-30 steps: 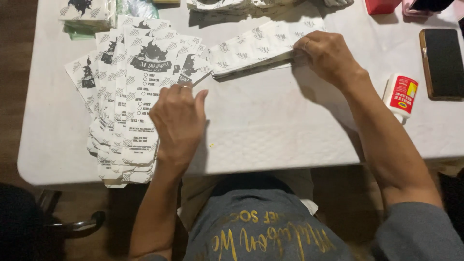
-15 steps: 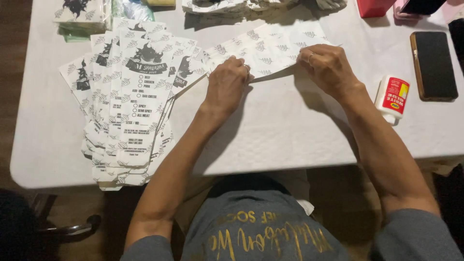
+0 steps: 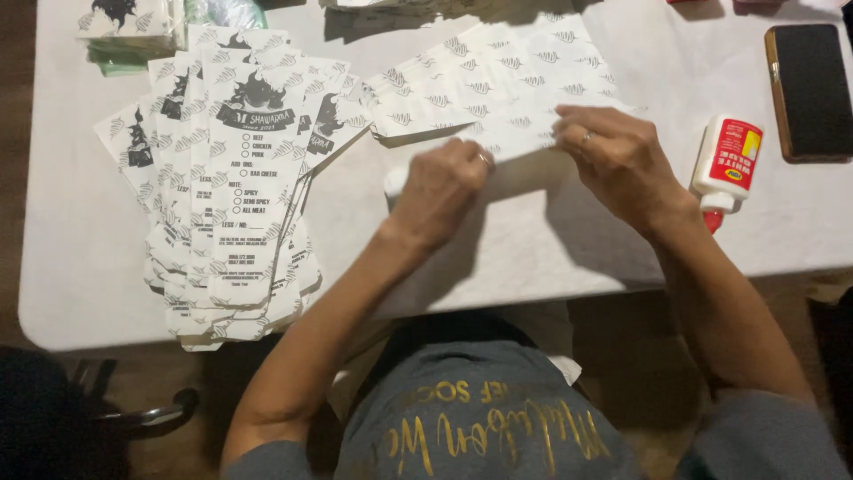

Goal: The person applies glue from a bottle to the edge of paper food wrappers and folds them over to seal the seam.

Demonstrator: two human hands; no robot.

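Observation:
A flat white printed carton sheet (image 3: 524,151) lies on the white table (image 3: 551,258) in front of me. My left hand (image 3: 440,191) grips its near left part, fingers curled over the edge. My right hand (image 3: 613,160) pinches the sheet's near right edge. Just behind it rests a pile of similar patterned sheets (image 3: 471,80). To the left, a fanned stack of long printed carton blanks (image 3: 231,187) reaches over the table's near edge.
A white glue bottle with a red label (image 3: 729,164) lies at my right wrist. A dark phone (image 3: 810,89) sits at the far right. More printed blanks (image 3: 124,22) are at the far left corner. A chair base (image 3: 142,413) shows below left.
My left hand left the fanned stack and moved right to the patterned sheet. Both hands then pulled that sheet nearer to me, off the pile.

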